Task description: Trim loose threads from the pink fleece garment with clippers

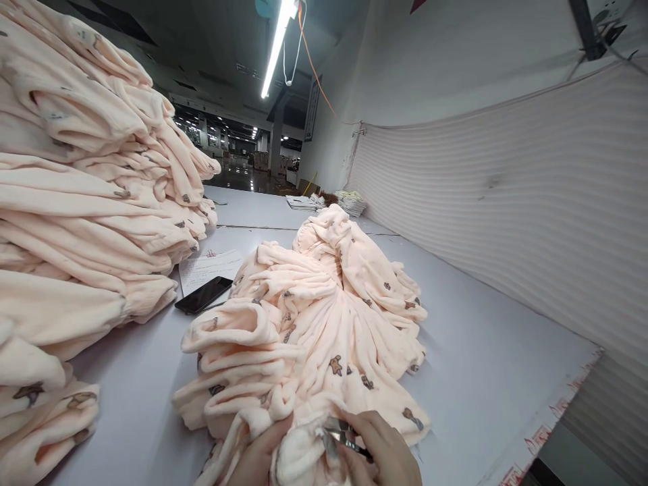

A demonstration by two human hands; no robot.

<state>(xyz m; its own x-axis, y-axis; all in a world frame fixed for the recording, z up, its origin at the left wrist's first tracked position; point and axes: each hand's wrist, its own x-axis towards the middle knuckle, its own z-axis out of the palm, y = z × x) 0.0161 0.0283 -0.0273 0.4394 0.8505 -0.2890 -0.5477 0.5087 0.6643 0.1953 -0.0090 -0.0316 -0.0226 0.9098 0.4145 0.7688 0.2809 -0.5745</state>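
Observation:
A heap of peach fleece garments [314, 317] with small brown prints lies bunched on the white table [486, 378] in front of me. At the bottom edge my left hand [258, 455] pinches a fold of the nearest garment. My right hand [385, 452] holds small metal snips [340, 432] with the blades against that same fold, right beside my left fingers. Both wrists are cut off by the frame's edge.
A tall stack of folded peach garments [86, 202] fills the left side. A black phone [203, 294] lies on a sheet of paper [210, 266] between stack and heap. Papers [304, 201] lie at the table's far end. A ribbed white wall covering [506, 202] runs along the right.

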